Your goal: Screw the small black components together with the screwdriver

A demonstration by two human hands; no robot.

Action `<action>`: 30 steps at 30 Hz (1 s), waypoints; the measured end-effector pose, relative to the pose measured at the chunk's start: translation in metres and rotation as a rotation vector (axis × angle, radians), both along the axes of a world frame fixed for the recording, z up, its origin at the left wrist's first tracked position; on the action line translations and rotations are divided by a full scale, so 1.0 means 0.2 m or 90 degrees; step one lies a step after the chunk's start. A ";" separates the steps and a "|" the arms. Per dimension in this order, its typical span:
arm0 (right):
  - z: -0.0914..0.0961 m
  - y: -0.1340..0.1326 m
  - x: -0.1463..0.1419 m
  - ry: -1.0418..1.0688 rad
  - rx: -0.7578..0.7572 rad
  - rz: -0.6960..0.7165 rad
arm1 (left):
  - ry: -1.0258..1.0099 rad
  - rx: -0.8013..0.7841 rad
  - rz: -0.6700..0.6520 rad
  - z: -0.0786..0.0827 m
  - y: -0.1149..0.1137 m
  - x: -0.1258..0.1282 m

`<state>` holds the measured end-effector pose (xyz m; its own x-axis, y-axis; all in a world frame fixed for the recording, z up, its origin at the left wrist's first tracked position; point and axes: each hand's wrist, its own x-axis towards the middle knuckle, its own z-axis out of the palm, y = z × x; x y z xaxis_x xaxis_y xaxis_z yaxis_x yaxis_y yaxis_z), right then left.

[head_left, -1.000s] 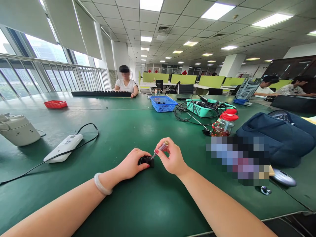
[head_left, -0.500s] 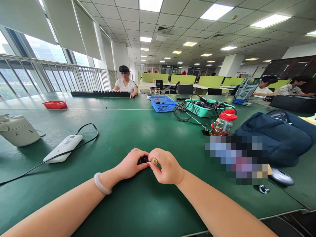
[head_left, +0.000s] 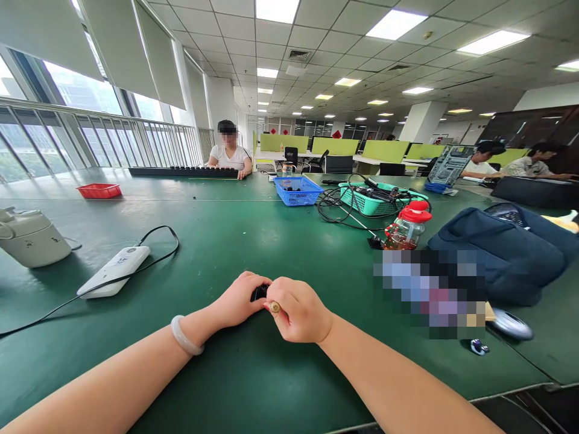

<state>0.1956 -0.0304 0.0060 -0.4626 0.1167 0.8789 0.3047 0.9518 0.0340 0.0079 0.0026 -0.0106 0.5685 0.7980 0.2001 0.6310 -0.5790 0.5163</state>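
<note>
My left hand (head_left: 239,299) is curled over a small black part (head_left: 259,293) on the green table (head_left: 253,374), pinning it down; a pale bangle sits on that wrist. My right hand (head_left: 298,310) is closed around a small screwdriver (head_left: 274,307) whose brass-coloured end cap points toward me. The tool's tip is hidden behind my fingers, right against the black part. Both hands touch each other just in front of me.
A white device (head_left: 114,270) with a black cable lies at left, a cream appliance (head_left: 28,237) farther left. A red-lidded jar (head_left: 406,226), dark blue bag (head_left: 493,253), blue basket (head_left: 298,189) and teal basket (head_left: 371,199) stand to the right. People sit at the far end and at right.
My right hand has tipped the screwdriver down from upright to level, its end cap now facing me, and drawn closer to my left hand. The left hand has stayed on the black part.
</note>
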 end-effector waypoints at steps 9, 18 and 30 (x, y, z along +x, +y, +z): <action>0.02 0.00 0.01 0.010 -0.055 -0.005 | -0.014 -0.003 0.001 0.01 -0.01 0.00; 0.03 0.01 0.02 0.018 -0.076 -0.015 | -0.017 0.000 -0.002 0.00 -0.01 0.00; 0.01 0.01 0.02 0.031 -0.098 -0.015 | -0.012 0.001 -0.003 0.02 -0.01 0.00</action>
<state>0.2004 -0.0282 0.0087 -0.4150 0.2616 0.8714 0.3251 0.9372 -0.1265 0.0073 -0.0001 -0.0072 0.5689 0.7947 0.2114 0.6183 -0.5829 0.5272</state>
